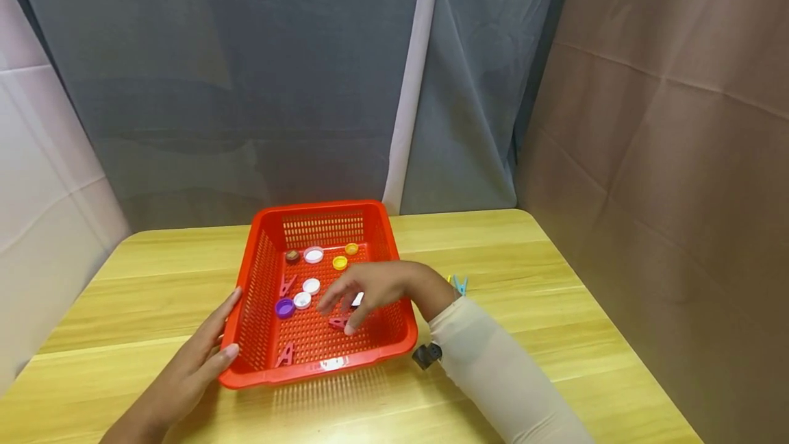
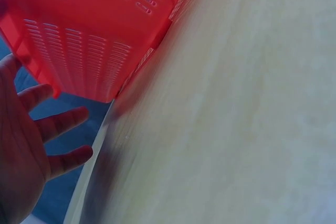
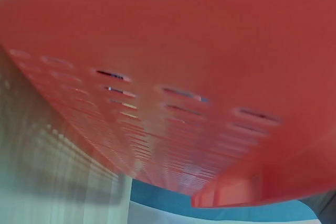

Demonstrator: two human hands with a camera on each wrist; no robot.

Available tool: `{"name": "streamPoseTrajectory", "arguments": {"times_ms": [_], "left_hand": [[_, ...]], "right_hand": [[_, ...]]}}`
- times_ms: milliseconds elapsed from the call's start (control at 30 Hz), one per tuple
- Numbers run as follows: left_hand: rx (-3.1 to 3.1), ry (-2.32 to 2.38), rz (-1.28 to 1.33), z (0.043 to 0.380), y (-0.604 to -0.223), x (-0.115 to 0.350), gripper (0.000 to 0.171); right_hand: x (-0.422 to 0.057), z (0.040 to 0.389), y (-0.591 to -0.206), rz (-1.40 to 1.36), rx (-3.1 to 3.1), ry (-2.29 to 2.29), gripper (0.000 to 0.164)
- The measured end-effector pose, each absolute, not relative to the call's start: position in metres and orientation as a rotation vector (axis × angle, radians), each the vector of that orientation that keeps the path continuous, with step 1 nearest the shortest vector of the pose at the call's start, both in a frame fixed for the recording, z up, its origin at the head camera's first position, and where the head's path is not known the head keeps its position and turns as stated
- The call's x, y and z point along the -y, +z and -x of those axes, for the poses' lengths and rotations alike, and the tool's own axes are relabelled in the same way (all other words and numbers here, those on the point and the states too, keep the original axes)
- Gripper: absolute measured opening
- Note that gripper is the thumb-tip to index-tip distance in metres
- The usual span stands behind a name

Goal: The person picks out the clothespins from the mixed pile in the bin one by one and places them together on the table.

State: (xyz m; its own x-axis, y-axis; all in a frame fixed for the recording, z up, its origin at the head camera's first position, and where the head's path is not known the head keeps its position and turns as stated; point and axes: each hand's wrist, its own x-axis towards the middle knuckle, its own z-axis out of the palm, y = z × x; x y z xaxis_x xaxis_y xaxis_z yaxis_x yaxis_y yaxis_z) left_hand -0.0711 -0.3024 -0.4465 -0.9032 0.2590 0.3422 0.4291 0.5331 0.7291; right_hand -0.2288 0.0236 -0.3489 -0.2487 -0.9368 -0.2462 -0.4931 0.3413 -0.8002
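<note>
A red plastic basket (image 1: 246, 377) stands on the table. My left hand (image 1: 196, 360) rests at its left rim, the fingers fairly straight; in the left wrist view they spread beside the basket wall (image 2: 79, 61). Over the basket's inside hangs my right hand (image 1: 374, 285), fingers loosely bent, with nothing seen between them. Below its thumb lies a pink clothespin (image 1: 337, 323), and a small white-and-black thing (image 1: 357, 299) shows partly behind it. To its left are a purple cap (image 1: 285, 307) and white caps (image 1: 311, 286). The right wrist view shows only the basket's outer side (image 3: 184, 40).
Further back in the basket are yellow caps (image 1: 340, 263), a brown cap (image 1: 292, 257) and a pink-rimmed white cap (image 1: 314, 255). More pink clothespins (image 1: 286, 355) lie along its left. A blue clothespin (image 1: 460, 285) lies on the wooden table (image 1: 524, 259), right of the basket. Curtains hang around.
</note>
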Motion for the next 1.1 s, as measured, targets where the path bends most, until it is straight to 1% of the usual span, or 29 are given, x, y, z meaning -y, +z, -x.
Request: {"name": "streamPoseTrajectory", "arguments": {"times_ms": [167,467,767,1100], "left_hand": [[2.574,-1.311,0.591,0.071,-0.445,0.302,0.08],[2.616,-1.293,0.546,0.071,-0.448,0.304,0.08],[2.628,-1.295,0.54,0.072,-0.447,0.304,0.08],[2.626,-1.293,0.543,0.072,-0.447,0.303,0.08]], "right_hand": [[-0.02,0.229,-0.353,1.222,-1.889,-0.72,0.054],[-0.014,0.236,-0.36,1.097,-1.852,-0.679,0.053],[-0.01,0.232,-0.359,1.073,-1.919,-0.509,0.046],[-0.004,0.228,-0.363,1.051,-1.874,-0.446,0.046]]}}
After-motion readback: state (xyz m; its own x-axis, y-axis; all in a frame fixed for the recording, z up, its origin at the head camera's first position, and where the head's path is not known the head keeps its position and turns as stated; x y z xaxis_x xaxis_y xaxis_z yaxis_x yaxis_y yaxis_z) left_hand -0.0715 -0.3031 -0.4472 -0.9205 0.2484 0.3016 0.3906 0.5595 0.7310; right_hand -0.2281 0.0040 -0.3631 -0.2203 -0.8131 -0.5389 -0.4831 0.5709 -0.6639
